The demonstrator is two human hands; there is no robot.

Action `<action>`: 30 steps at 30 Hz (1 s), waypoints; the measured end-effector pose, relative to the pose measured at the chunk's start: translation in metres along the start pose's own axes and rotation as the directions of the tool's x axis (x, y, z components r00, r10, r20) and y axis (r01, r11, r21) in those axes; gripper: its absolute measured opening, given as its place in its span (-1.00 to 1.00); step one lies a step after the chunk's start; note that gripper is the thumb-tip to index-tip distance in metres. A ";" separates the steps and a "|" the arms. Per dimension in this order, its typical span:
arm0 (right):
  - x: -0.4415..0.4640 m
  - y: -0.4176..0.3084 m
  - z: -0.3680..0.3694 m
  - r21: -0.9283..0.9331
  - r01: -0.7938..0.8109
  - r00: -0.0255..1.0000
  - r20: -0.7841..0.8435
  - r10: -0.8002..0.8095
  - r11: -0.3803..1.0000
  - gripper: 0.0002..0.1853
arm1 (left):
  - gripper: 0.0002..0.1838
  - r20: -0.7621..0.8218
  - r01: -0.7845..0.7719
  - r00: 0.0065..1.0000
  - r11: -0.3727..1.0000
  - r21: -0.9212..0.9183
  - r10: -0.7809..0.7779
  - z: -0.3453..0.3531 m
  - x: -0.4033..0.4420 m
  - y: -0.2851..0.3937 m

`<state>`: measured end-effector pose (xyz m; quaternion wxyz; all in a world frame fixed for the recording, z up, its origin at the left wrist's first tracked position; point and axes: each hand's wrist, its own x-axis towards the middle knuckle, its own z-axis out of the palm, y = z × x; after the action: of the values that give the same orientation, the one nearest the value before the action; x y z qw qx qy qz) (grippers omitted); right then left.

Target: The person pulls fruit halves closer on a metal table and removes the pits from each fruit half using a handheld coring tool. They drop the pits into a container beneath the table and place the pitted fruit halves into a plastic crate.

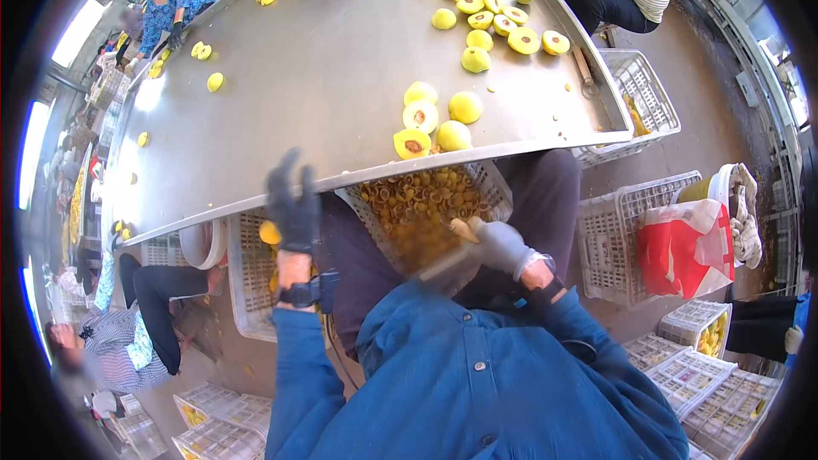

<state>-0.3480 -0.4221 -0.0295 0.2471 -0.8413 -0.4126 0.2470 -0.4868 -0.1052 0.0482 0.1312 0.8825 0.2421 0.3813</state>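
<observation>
My left hand (294, 203), in a dark glove, is raised at the near edge of the metal table (307, 77) with its fingers apart and nothing in them. Just left of it, a yellow peach half (270, 232) shows above a white crate (249, 290). My right hand (503, 249), gloved in grey, is closed around a wooden-handled tool (464, 230) over my lap; a grey streak below it is blurred. Between my knees stands a crate of pits and peach scraps (426, 204). Peach halves and whole peaches (420, 115) lie near the table's front edge.
More cut peaches (486, 13) are spread at the table's far right. A wooden-handled looped tool (586, 72) lies by the right rim. Crates (626, 221) and a red-and-white bag (686, 247) stand to my right. Other people (166, 4) sit around the table.
</observation>
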 end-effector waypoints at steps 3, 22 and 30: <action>-0.003 -0.001 -0.002 0.040 -0.038 0.999 0.022 0.037 0.998 -0.68 | -0.55 0.367 0.004 0.930 0.994 -0.107 0.036 0.065 0.018 0.032; 0.061 -0.093 -0.059 0.989 -0.067 0.989 0.049 0.139 0.129 -0.68 | -0.49 0.484 0.510 0.850 0.097 -0.855 -0.207 0.061 -0.002 0.117; 0.018 -0.114 -0.046 0.081 0.190 0.919 -0.364 -0.148 0.978 -0.75 | -0.39 0.369 0.426 0.904 0.385 -0.819 -0.216 0.031 -0.024 0.126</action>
<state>-0.3752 -0.3560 0.0720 0.3861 -0.8175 -0.4173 0.0915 -0.4368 -0.2260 0.0647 0.6653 0.6522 0.1601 0.3261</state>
